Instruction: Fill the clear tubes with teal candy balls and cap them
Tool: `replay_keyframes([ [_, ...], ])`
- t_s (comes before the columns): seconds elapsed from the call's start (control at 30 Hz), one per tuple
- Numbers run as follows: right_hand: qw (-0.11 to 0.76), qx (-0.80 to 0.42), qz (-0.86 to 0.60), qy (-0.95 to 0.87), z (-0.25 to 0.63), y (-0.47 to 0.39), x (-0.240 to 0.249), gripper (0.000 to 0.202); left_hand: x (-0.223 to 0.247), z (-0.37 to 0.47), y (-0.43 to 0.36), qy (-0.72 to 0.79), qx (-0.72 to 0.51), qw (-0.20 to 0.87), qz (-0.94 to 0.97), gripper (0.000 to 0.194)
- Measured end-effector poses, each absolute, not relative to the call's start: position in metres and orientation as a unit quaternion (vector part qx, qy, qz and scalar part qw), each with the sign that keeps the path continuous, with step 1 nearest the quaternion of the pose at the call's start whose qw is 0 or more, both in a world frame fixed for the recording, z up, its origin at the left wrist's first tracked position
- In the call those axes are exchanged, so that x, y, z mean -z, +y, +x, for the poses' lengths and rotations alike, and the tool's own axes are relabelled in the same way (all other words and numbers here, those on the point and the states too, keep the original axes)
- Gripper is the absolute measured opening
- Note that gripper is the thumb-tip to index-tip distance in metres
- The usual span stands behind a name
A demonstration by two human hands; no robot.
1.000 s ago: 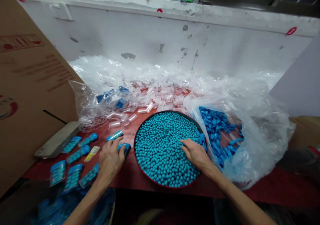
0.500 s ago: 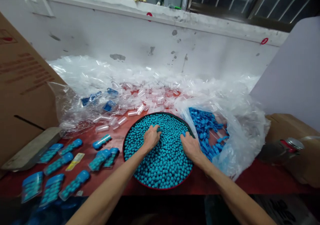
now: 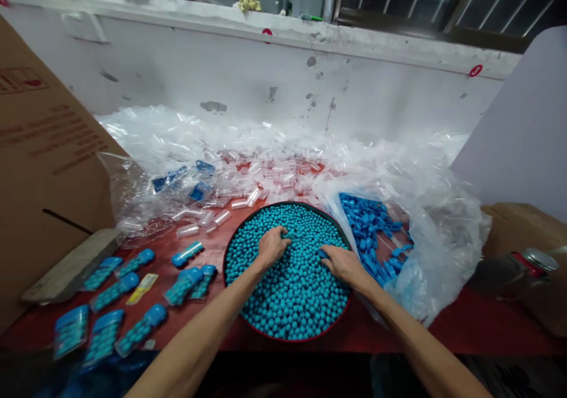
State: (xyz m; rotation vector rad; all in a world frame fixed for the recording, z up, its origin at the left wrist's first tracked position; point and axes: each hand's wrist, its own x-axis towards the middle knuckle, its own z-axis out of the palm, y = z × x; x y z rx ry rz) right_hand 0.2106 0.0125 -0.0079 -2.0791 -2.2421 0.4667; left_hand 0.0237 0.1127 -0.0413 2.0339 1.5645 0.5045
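Note:
A round tub (image 3: 227, 245) full of small turquoise balls (image 3: 295, 294) stands in front of me. My left hand (image 3: 272, 246) is over the balls left of the middle, its fingers curled down at their surface; what they hold, if anything, is hidden. Over the tub's right side, my right hand (image 3: 342, 264) pinches a small blue cap (image 3: 324, 253), which shows partly at the fingertips. Blue caps (image 3: 365, 221) lie heaped in an open plastic bag (image 3: 427, 268) to the right. Behind the tub, clear plastic tubes (image 3: 283, 176) are spread about.
Several ball-filled, blue-capped containers (image 3: 114, 292) lie at the left, near a yellow label (image 3: 142, 289) and a grey slab (image 3: 73, 268). A cardboard box (image 3: 48, 167) borders the left side. At the right stands a metal-lidded jar (image 3: 525, 268). A wall (image 3: 248, 73) closes off the back.
My right hand has moved from the tub's right rim inward over the balls, with the blue cap. My left hand stays at the balls. The view has shifted slightly.

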Motion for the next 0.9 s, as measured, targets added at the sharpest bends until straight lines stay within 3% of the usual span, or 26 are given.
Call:
replay_keyframes([
  [0.1, 0.141, -0.261, -0.592, -0.750, 0.215, 0.016, 0.007, 0.025, 0.040, 0.018, 0.114, 0.573, -0.206, 0.293, 0.737, 0.023],
  [0.2, 0.175, -0.290, -0.577, -0.743, 0.215, 0.019, 0.006, 0.026, 0.032, 0.011, 0.108, 0.554, -0.247, 0.313, 0.731, 0.019],
  [0.4, -0.037, -0.063, -0.698, -0.712, 0.188, 0.018, 0.017, 0.024, 0.018, -0.001, 0.089, 0.504, -0.312, 0.381, 0.710, 0.012],
  [0.57, -0.060, -0.068, -0.687, -0.721, 0.190, 0.020, 0.020, 0.029, 0.020, -0.005, 0.074, 0.463, -0.326, 0.571, 0.595, 0.023],
  [0.63, -0.013, -0.126, -0.682, -0.720, 0.191, 0.023, 0.014, 0.031, 0.021, -0.005, 0.068, 0.452, -0.308, 0.612, 0.571, 0.024],
  [0.8, 0.214, -0.219, -0.607, -0.733, 0.168, 0.029, -0.008, 0.030, 0.022, -0.003, 0.062, 0.437, -0.282, 0.619, 0.588, 0.021],
  [0.9, 0.231, -0.233, -0.552, -0.767, 0.161, 0.028, -0.014, 0.028, 0.022, -0.006, 0.061, 0.429, -0.276, 0.599, 0.617, 0.017],
])
